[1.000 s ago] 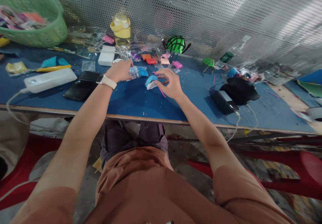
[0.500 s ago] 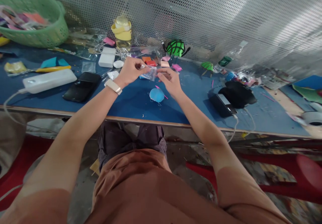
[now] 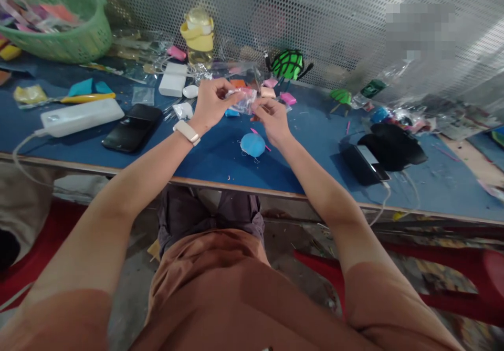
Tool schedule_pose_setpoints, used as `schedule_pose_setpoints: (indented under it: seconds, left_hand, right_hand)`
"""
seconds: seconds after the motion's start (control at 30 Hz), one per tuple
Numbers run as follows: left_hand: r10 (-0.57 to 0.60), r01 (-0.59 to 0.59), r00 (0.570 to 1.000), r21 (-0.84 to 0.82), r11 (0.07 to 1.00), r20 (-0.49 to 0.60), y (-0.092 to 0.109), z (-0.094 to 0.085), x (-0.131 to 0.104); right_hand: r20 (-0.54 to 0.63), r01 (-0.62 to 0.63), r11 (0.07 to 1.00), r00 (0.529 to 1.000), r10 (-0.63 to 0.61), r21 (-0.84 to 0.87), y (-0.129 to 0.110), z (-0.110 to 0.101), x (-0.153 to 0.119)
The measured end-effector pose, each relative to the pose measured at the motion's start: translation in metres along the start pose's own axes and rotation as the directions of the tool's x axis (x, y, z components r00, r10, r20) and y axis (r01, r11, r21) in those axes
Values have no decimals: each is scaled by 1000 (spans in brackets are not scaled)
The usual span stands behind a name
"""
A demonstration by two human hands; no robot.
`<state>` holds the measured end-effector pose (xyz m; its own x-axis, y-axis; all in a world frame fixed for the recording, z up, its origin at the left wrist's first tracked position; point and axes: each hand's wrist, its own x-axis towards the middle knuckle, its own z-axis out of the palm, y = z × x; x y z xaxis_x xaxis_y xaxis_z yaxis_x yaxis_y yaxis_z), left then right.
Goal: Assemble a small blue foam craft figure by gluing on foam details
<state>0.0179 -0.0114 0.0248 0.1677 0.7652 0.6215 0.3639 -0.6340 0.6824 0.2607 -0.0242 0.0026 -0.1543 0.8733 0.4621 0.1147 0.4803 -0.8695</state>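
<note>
A small clear plastic bag is stretched between my two hands above the blue table. My left hand pinches its left side, and a pale band circles that wrist. At the bag's right edge, the fingers of my right hand are closed on it. Below my hands lies a light-blue rounded piece with thin wire loops around its edge. A pink stick-like tool shows partly from beneath it. Small packets in orange, pink and peach lie just behind the bag.
Left are a phone, a white power strip and a green basket. A yellow-topped bottle and a green-and-black turtle-like figure stand at the back. Right are a black device with a cable and a plastic bottle.
The view has shifted, so the table things appear farther right. Both hands still hold the bag, which now looks more crumpled.
</note>
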Motion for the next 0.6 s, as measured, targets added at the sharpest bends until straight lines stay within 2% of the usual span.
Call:
schedule_pose_setpoints:
  seconds: [0.07,0.17,0.3,0.43,0.53,0.6]
  left_hand:
    - [10,-9,1000,-46,999,6,-2,3,0]
    - [56,-63,998,-189,980,-42,-7,9,1]
    - [93,-119,991,-335,935,-91,-7,19,1]
    - [77,-104,993,-360,927,-88,3,24,-3]
    - [78,-125,986,-335,934,-150,9,22,-4]
    - [76,-129,982,-324,937,-171,9,20,-3]
  right_hand:
    - [-6,1,1000,1000,-1,-5,-1,2,-2]
    - [4,-33,997,999,33,66,-11,5,-6]
    - [75,-46,991,996,37,125,-27,9,-11]
    - [83,-78,988,994,67,132,-28,9,-11]
    - [52,-90,987,995,83,137,-24,7,-9]
    - [71,-84,986,995,74,142,-25,8,-10]
